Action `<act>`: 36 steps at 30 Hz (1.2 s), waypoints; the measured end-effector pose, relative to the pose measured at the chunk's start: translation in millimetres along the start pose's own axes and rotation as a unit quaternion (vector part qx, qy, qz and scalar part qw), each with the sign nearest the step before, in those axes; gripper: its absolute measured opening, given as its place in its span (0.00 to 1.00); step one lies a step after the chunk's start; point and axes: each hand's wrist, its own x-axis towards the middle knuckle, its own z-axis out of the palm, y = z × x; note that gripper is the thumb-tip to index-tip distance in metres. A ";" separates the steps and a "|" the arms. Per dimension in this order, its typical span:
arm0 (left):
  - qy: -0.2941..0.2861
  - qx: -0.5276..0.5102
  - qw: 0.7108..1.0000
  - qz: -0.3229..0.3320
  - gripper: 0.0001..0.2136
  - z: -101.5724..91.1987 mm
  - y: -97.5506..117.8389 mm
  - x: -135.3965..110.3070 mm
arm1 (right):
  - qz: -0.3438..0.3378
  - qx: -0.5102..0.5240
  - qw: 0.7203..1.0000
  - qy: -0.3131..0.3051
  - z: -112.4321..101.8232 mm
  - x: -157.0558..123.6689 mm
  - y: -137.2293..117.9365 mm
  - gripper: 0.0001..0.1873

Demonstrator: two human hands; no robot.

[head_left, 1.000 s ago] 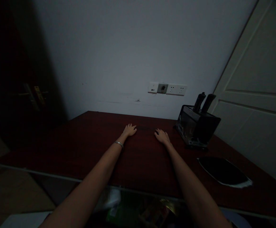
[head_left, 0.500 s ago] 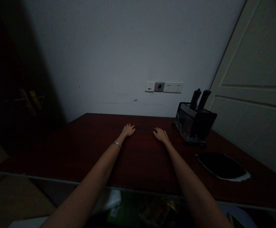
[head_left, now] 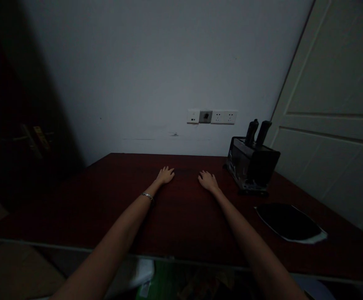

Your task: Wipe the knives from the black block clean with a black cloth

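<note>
Both arms reach forward over a dark red-brown wooden table (head_left: 181, 221). My left hand (head_left: 165, 175) lies palm down on the tabletop with its fingers spread, and a silver bracelet (head_left: 148, 196) circles that wrist. To the right, my right hand (head_left: 207, 180) rests flat in the same way, fingers apart and nothing held. Nearest to it stands a black knife block (head_left: 253, 166) with a clear front side. Two black knife handles (head_left: 258, 132) stick up from its top.
A flat black piece with a pale edge (head_left: 290, 223) lies at the table's right. Switches and sockets (head_left: 212, 117) line the white wall behind. A pale panelled door (head_left: 331, 112) stands at right, a dark door with a handle (head_left: 41, 137) at left. Blurred items sit under the front edge.
The whole view has shifted slightly, so the table and knife block appear a little lower and further left. Both hands stay flat on the table.
</note>
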 end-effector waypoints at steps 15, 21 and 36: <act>0.020 -0.018 1.000 -0.003 0.24 -3.5 -3.6 1.3 | 0.002 0.056 0.998 0.022 -19.4 -12.9 -11.3 0.22; 0.033 -0.041 0.999 -0.004 0.23 0.2 -6.3 4.9 | -0.058 0.140 0.988 -0.022 -68.0 -21.6 -25.3 0.20; 0.094 -0.409 0.908 0.021 0.22 -55.8 107.0 62.9 | 0.030 0.559 0.737 0.379 -288.6 -91.8 203.5 0.21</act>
